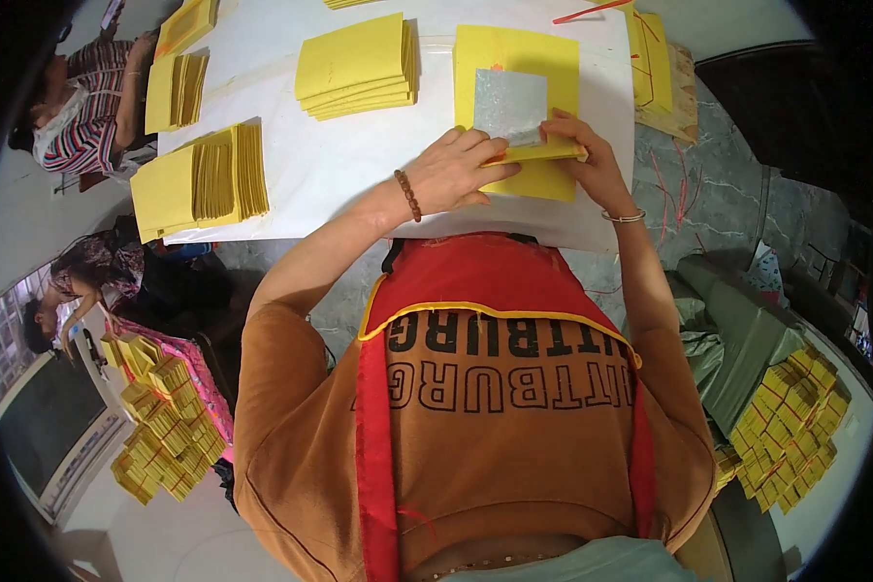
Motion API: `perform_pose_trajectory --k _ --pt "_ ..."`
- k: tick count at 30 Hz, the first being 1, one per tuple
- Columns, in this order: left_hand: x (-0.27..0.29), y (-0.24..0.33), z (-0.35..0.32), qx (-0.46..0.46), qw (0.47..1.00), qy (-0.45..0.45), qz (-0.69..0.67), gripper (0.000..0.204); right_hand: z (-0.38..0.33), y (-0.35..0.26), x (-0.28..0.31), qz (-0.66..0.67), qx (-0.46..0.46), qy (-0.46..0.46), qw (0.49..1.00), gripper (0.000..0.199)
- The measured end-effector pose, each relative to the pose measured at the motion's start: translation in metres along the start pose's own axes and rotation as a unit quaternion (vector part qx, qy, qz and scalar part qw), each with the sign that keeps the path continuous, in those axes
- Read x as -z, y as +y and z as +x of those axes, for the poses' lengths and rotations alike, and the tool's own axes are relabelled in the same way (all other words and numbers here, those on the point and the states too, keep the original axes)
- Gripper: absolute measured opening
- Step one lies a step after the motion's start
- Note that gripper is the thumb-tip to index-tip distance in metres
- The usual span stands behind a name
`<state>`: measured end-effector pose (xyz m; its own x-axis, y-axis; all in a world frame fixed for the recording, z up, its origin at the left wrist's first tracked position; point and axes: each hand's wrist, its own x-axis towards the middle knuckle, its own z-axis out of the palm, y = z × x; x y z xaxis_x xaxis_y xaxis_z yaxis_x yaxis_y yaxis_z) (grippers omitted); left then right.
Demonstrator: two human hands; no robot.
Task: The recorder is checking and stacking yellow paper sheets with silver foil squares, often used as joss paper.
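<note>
In front of me on the white-covered table lies a yellow paper sheet [514,53] with a silver foil square [510,102] on it. A folded yellow strip [543,153] runs across the foil's near edge, and more yellow paper [548,182] shows below it. My left hand [456,170], with a brown bead bracelet at its wrist, has its fingers closed on the strip's left part. At the strip's right end, my right hand [592,160] grips the paper between thumb and fingers. The left fingertips partly cover the fold.
A stack of folded yellow papers [354,68] stands left of the sheet. Further stacks [204,179] line the table's [301,179] left side. Bundled yellow paper [655,63] and red strings [677,189] lie at the right. Two people sit at the left, near piled yellow bundles [170,417].
</note>
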<state>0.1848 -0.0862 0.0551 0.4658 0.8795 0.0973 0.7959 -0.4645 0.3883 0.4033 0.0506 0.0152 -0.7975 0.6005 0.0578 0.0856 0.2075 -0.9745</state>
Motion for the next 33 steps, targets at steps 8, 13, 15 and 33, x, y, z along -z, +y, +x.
perform_pose_trajectory --k 8,13,15,33 --pt "0.003 -0.016 0.002 -0.028 0.992 0.04 -0.114 0.041 -0.001 0.003 0.009 -0.017 -0.002 -0.005 1.0 0.024" --pt "0.004 -0.022 0.002 -0.01 0.986 0.039 -0.161 0.038 -0.001 -0.003 0.01 -0.013 -0.048 0.006 0.999 0.026" --pt "0.007 -0.022 0.004 -0.009 0.984 0.031 -0.173 0.037 -0.001 -0.002 0.01 -0.014 -0.048 0.0 0.999 0.032" --pt "0.017 -0.021 0.006 0.128 0.946 0.007 -0.299 0.013 -0.003 0.008 0.012 0.116 -0.108 0.033 0.987 0.045"
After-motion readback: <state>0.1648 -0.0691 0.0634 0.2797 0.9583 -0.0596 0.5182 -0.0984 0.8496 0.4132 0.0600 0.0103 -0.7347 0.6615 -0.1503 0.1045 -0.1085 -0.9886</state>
